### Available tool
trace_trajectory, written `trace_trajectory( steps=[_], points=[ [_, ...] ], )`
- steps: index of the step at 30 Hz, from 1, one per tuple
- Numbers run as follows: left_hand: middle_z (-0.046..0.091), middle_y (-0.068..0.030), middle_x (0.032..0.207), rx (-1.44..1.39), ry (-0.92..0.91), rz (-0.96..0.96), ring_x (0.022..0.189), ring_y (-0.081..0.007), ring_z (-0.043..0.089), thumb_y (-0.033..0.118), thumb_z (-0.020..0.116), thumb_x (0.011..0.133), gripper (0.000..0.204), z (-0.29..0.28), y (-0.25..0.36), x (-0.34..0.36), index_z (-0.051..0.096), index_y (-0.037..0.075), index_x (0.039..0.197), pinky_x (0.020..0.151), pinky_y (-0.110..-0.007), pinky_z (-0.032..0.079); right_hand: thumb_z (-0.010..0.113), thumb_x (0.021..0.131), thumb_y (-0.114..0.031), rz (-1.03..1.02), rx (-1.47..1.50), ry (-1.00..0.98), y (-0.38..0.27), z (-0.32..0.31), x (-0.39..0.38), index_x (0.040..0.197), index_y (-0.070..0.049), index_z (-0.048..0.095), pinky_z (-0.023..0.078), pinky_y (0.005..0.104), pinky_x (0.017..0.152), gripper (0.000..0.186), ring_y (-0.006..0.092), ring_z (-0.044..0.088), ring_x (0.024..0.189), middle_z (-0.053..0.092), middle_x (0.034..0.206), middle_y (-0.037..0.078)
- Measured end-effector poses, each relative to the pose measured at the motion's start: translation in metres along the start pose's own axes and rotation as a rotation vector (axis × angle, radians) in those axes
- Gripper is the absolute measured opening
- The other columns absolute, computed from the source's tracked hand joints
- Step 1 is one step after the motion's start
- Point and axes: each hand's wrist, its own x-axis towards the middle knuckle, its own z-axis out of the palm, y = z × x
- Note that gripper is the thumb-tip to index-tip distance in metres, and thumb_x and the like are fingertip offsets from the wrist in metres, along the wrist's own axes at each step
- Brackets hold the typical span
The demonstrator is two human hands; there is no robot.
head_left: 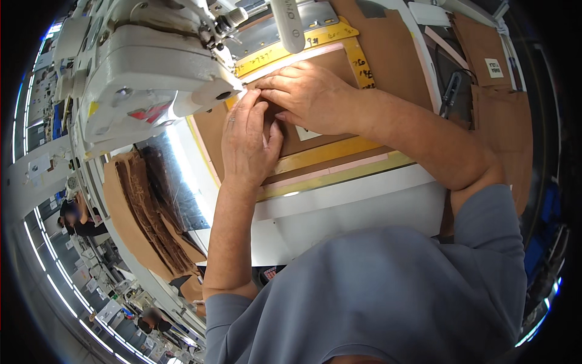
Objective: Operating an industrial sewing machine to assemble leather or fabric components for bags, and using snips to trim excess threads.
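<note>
A brown fabric panel (330, 62) lies in a yellow template frame (362, 68) with handwritten marks, beneath the head of a white sewing machine (142, 73). My left hand (250, 142) rests on the panel, its fingers stretched toward the needle area and its thumb apart. From the right, my right hand (312, 97) reaches across, fingers extended and lying on the fabric. The fingertips of both hands meet close to the machine head. What lies right under them is hidden. A white label (307, 133) shows partly below my right hand.
A stack of brown fabric pieces (142, 212) sits left of the white work table (351, 209). More brown panels (500, 133) lie at the right, near a dark handheld tool (450, 94). A metal plate (315, 18) stands behind the frame. Other people work far left.
</note>
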Motion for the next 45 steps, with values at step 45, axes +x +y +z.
trace_trajectory(
  steps=[45],
  points=[
    [0.053, -0.0199, 0.149, -0.083, -0.072, 0.003, 0.139, -0.0369, 0.051, 0.045, 0.080, 0.089, 0.078, 0.043, 0.036, 0.033, 0.054, 0.000, 0.147, 0.117, -0.052, 0.037, 0.085, 0.084, -0.024, 0.340, -0.195, 0.062, 0.060, -0.069, -0.044, 0.093, -0.013, 0.070, 0.049, 0.0435, 0.090, 0.020, 0.0230, 0.067, 0.098, 0.066, 0.098, 0.001]
  ],
)
